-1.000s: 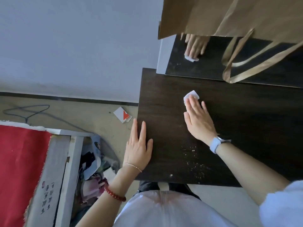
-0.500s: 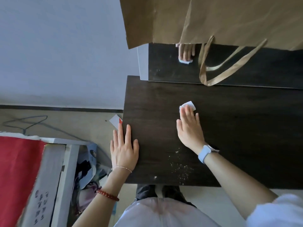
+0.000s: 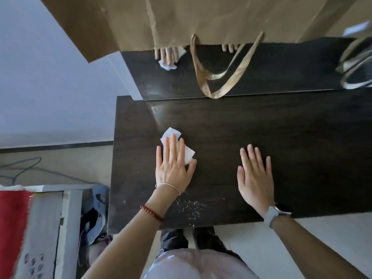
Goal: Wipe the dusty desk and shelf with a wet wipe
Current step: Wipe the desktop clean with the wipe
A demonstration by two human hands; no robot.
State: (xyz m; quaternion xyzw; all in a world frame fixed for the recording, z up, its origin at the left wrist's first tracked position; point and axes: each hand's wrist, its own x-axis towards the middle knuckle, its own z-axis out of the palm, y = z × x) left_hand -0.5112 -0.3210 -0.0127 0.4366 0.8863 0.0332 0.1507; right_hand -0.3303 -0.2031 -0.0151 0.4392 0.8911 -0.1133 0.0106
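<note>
Since the earlier frame the white wet wipe [image 3: 177, 146] has passed from the right hand to the left hand [image 3: 173, 166], which now presses it flat against the dark wood-grain counter [image 3: 302, 137] with fingers [image 3: 171, 146] extended and spread, not curled around it. The right hand [image 3: 254, 174], wearing a grey-strapped wristwatch [image 3: 274, 215], lies open and flat on the counter well apart from the wipe, holding nothing, while a scatter of pale dust specks [image 3: 190, 208] remains near the front edge. Farther back, a brown paper bag [image 3: 201, 21] with looped paper handles [image 3: 219, 77] hangs above a glossy dark back panel [image 3: 281, 71] that mirrors both hands.
</note>
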